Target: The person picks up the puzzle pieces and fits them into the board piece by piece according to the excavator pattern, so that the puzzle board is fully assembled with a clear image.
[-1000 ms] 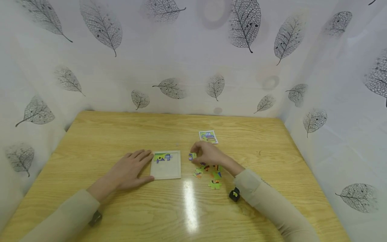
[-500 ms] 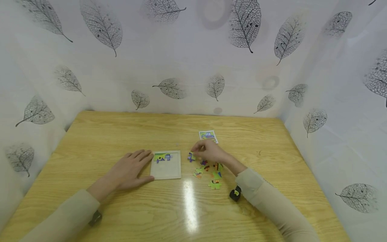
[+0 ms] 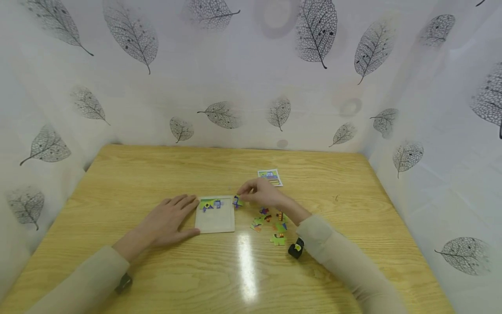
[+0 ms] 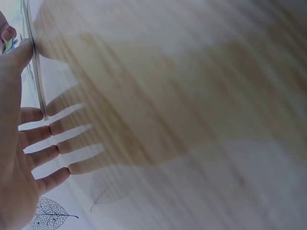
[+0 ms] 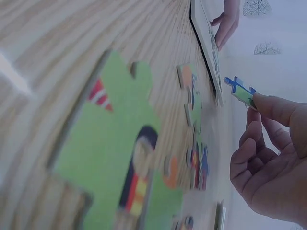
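Note:
A blue-and-green puzzle piece [image 5: 242, 92] is pinched between the thumb and fingers of my right hand [image 3: 262, 193], just beyond the right edge of the puzzle tray [image 3: 215, 221]. In the right wrist view the piece is off the table. My left hand [image 3: 168, 221] lies with fingers straight, its thumb and fingertips touching the tray's left edge. Several joined pieces [image 3: 210, 204] lie along the tray's top left. Loose puzzle pieces [image 3: 278, 239] are scattered on the table below my right hand; the nearest green piece [image 5: 105, 143] looms large in the right wrist view.
A small picture card [image 3: 270, 176] of a vehicle lies behind my right hand, partly covered by it. The wooden table [image 3: 164, 170] meets a leaf-patterned curtain [image 3: 243, 78] at the back and sides. Dark wrist-worn cameras hang below both cuffs.
My right hand has carried the puzzle piece left, up to the tray's right edge, and the piece has turned in the fingers. My left hand has stayed in place.

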A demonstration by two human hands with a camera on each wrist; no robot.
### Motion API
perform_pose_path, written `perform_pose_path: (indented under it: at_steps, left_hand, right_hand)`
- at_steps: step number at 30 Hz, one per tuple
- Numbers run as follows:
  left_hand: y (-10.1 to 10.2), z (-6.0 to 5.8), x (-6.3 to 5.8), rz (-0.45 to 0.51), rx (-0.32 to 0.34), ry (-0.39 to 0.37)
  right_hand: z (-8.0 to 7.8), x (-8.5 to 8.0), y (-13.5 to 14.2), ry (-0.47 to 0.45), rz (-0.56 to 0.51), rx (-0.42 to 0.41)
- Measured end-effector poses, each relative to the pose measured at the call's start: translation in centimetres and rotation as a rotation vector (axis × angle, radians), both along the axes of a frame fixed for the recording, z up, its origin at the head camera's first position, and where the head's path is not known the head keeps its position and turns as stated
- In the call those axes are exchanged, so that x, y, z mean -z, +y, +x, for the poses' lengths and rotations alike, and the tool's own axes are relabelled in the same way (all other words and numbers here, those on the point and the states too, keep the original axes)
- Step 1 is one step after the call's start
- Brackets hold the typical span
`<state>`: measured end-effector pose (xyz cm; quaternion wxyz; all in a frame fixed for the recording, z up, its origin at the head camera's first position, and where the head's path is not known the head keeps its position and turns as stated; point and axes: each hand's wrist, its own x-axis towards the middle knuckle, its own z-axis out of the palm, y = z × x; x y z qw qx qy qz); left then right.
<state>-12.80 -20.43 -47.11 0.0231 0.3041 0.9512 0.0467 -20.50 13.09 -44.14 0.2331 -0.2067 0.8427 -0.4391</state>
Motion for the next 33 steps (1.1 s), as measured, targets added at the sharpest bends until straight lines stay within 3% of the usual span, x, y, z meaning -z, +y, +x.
perform_pose_path:
  at_steps: [16,33]
  left_hand:
    - [0.0,0.1,-0.2,-0.006,-0.012,-0.028]
    - [0.0,0.0,-0.3,-0.004,-0.014,-0.027]
  right_hand:
    - [-1.1,1.3,-3.5,0.024,0.005,-0.05]
    - [-1.4,2.0,-4.5,0.028,0.062,-0.048]
